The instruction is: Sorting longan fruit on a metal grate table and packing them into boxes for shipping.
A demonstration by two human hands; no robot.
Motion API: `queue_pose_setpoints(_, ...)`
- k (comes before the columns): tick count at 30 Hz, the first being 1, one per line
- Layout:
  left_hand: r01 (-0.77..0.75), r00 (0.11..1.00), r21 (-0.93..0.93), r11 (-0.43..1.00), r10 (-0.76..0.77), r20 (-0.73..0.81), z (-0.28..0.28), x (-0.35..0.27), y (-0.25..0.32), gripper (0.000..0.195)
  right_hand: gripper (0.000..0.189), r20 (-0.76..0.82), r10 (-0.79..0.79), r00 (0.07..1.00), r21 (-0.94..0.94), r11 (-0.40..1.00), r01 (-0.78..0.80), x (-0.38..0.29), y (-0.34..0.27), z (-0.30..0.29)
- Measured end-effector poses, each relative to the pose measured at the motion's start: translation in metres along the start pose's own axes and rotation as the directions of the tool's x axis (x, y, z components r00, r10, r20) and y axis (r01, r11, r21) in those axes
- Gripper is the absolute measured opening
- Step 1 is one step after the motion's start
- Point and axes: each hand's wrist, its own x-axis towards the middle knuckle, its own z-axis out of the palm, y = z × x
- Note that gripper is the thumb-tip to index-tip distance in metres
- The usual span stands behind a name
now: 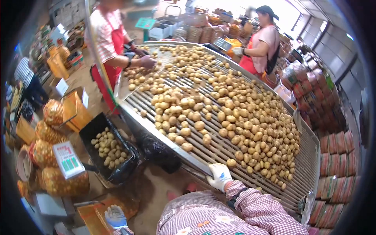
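My right hand, in a white work glove with a blue print, grips the near metal rim of a slatted sorting table. Many potatoes lie across its bars, and a single potato sits just beyond my fingers. At lower left, my left hand wears a white and blue glove, holds nothing, and has its fingers extended. Beneath and beside it is an orange-yellow bag.
A black-lined crate of potatoes stands left, beside a scale display and filled mesh bags. One person reaches over potatoes at the far left; another person stands across the table. Stacked bundles line the right.
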Motion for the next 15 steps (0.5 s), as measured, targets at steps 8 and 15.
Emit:
queue_pose_setpoints(8, 0.066, 0.872, 0.58, 0.812, -0.33, 0.363, 0.195, -0.037, -0.161, 0.05, 0.053, -0.047, -0.031, 0.998, 0.17, 0.985, 0.038, -0.01, 0.019, 0.0)
queue_pose_setpoints(15, -0.192, 0.651, 0.844, 0.501, -0.578, 0.491, 0.291, -0.097, -0.293, 0.039, 0.041, -0.261, -0.01, 0.965, 0.292, 0.952, 0.089, -0.022, 0.068, -0.034)
